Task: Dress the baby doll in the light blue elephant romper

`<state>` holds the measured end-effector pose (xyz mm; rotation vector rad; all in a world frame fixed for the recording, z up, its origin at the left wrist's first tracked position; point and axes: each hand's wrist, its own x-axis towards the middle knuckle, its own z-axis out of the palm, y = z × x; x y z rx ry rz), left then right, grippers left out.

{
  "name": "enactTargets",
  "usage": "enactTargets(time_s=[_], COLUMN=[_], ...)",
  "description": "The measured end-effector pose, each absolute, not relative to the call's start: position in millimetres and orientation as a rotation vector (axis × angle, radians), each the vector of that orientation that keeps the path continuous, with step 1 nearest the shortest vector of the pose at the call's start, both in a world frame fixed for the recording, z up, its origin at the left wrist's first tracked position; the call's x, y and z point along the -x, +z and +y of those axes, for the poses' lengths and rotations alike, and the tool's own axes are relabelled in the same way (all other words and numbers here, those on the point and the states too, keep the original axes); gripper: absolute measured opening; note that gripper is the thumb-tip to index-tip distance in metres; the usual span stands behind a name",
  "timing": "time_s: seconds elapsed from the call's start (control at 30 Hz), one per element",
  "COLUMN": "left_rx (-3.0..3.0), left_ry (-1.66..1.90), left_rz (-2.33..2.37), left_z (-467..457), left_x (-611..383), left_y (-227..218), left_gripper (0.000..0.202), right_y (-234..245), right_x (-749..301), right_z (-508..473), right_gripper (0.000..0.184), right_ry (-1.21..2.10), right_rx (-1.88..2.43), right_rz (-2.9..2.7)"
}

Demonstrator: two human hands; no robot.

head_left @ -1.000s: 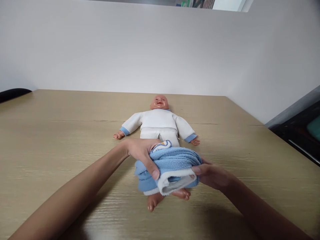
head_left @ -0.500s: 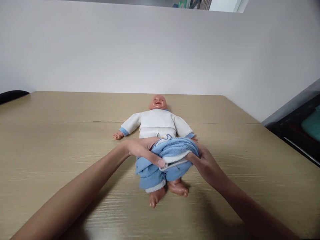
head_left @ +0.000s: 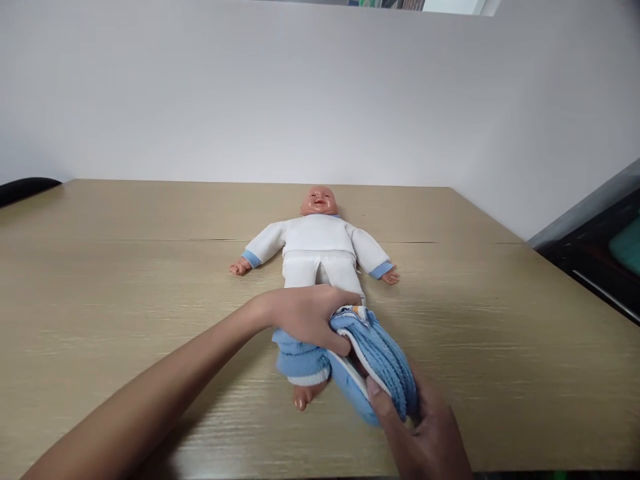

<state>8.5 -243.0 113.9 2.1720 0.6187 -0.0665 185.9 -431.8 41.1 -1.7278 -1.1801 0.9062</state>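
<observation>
Right hand had come nearer table's near edge, white-trimmed opening of blue terry trousers swung with it; left hand had shifted toward right edge. Both hands clamped on bunched trousers: left thumb over trim, right thumb at opening, remaining right fingers mostly hidden. Trousers lay around doll's lower legs, near middle of near edge. Doll lay face up, head toward far edge, arms spread; one foot showed below white cuff, other hidden.

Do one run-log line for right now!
left hand: holding bunched blue pants | right hand: holding blue pants | doll: face-up on table | foot: one showing beyond white cuff
</observation>
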Motion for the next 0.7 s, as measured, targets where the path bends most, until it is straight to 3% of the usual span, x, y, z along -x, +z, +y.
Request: enactTargets(time_s=[0.07, 0.27, 0.53, 0.7], left_rx=[-2.259, -2.421, -2.425, -2.152], left_ry=[-0.124, -0.157, -0.158, -0.043], left_rz=[0.690, 0.849, 0.814, 0.725], left_z=[-247.9, -265.2, -269.4, -261.5], left_x=[-10.2, -14.5, -14.0, -6.1], left_y=[112.0, 103.1, 101.7, 108.9], left_gripper=[0.039, 0.049, 0.049, 0.053], right_y=[29.0, -0.2, -6.6, -10.1], right_x=[-195.4, -213.3, -205.8, -203.0], right_z=[-434.5, -439.3, -432.2, -425.8], right_gripper=[0.056, 0.027, 0.044, 0.044], right_ry=[0.782, 0.531, 0.941, 1.154], right_rx=[1.818, 1.747, 1.590, 1.476], right_rz=[-1.199, -1.370, -1.148, -0.904])
